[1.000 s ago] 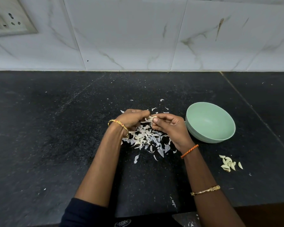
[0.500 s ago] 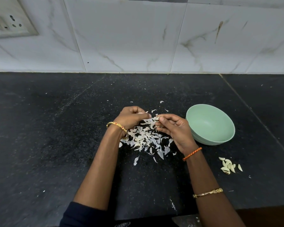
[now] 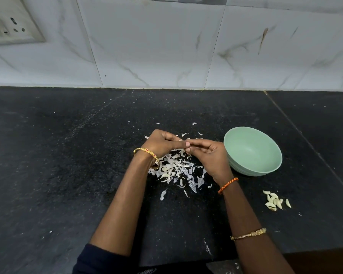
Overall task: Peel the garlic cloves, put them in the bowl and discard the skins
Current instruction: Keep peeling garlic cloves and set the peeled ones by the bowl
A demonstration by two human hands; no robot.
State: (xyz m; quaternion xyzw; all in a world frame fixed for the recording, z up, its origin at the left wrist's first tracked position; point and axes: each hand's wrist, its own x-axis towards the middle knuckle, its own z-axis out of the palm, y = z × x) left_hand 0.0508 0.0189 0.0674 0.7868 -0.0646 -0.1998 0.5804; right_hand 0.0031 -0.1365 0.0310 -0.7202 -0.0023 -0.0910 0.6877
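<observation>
Two hands meet over the skin pile: your left hand (image 3: 160,143) and right hand (image 3: 210,155) have fingers curled, fingertips touching at centre. They pinch something small between them, likely a garlic clove, but it's hidden, can't tell for sure. Garlic skins (image 3: 176,169) lie scattered on the black worktop (image 3: 67,165) right under and in front of your hands. Green bowl (image 3: 252,151) sits just right of your right hand, tilted, nothing visible inside. Small cluster of garlic cloves (image 3: 275,200) lies on the worktop near the front, right of your right forearm, well apart from the skins. Gold bangle (image 3: 147,154) on left wrist, orange thread band (image 3: 227,185) on right wrist.
</observation>
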